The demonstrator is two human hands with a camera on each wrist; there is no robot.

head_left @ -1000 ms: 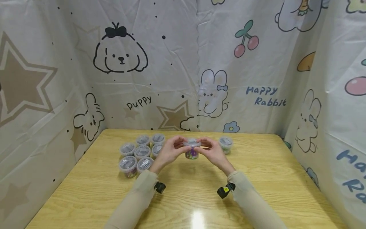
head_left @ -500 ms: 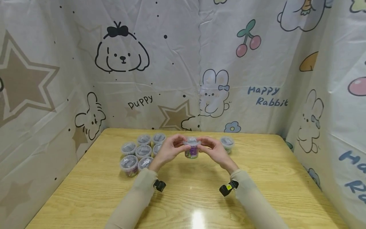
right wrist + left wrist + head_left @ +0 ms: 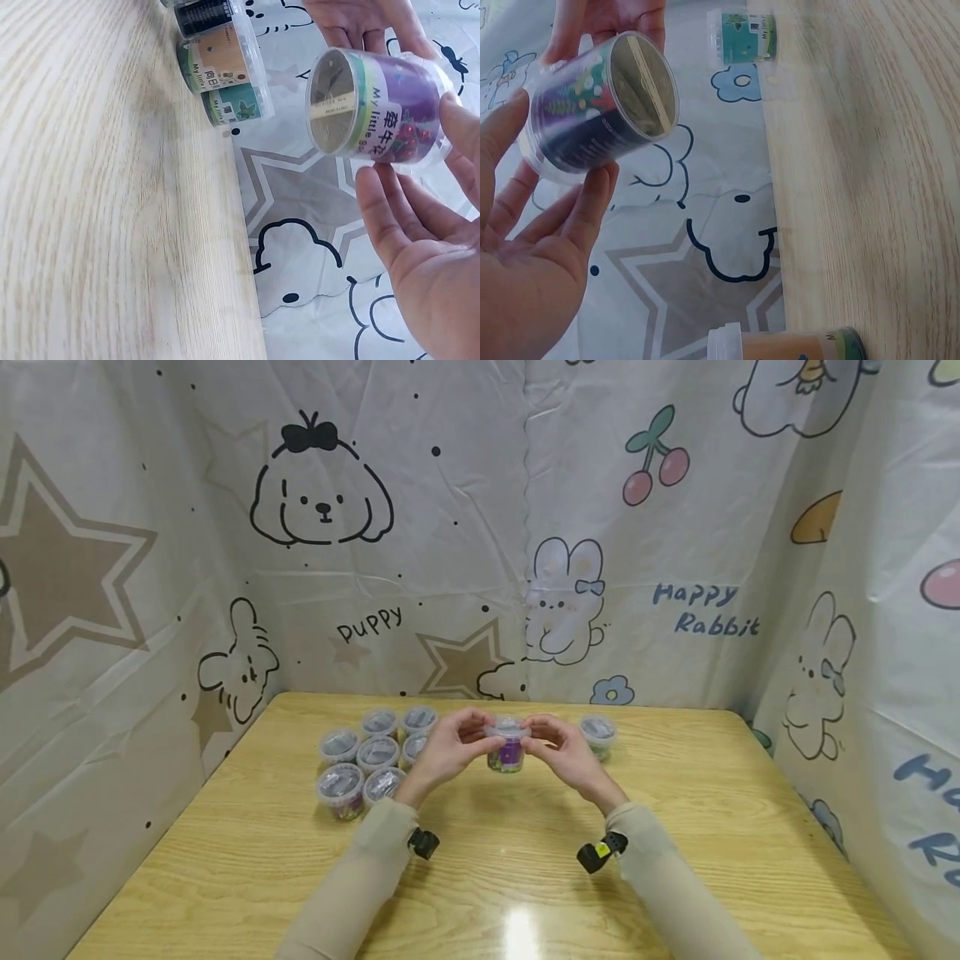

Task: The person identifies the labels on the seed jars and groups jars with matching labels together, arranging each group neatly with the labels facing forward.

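Observation:
A clear plastic tub (image 3: 507,755) with a purple label and a translucent lid is held upright above the table by both hands. My left hand (image 3: 448,748) pinches its lid rim between thumb and fingers from the left. From the right, my right hand (image 3: 564,757) grips the same rim in mirror fashion. Through the base of the tub (image 3: 334,105), a flat wooden stick shows in the right wrist view. Flowers and "My little" are printed on the label (image 3: 409,112). Dark print covers another side of the tub (image 3: 585,142) in the left wrist view.
Several similar lidded tubs (image 3: 340,787) stand grouped on the left of the wooden table (image 3: 480,877), partly behind my left hand. One more tub (image 3: 597,737) with a green label (image 3: 742,37) stands behind my right hand. A patterned curtain (image 3: 465,568) encloses the table's back and sides.
The tub has turned a little between my fingers, so its purple label faces me more. Both hands stay at the lid rim. The head view has shifted slightly.

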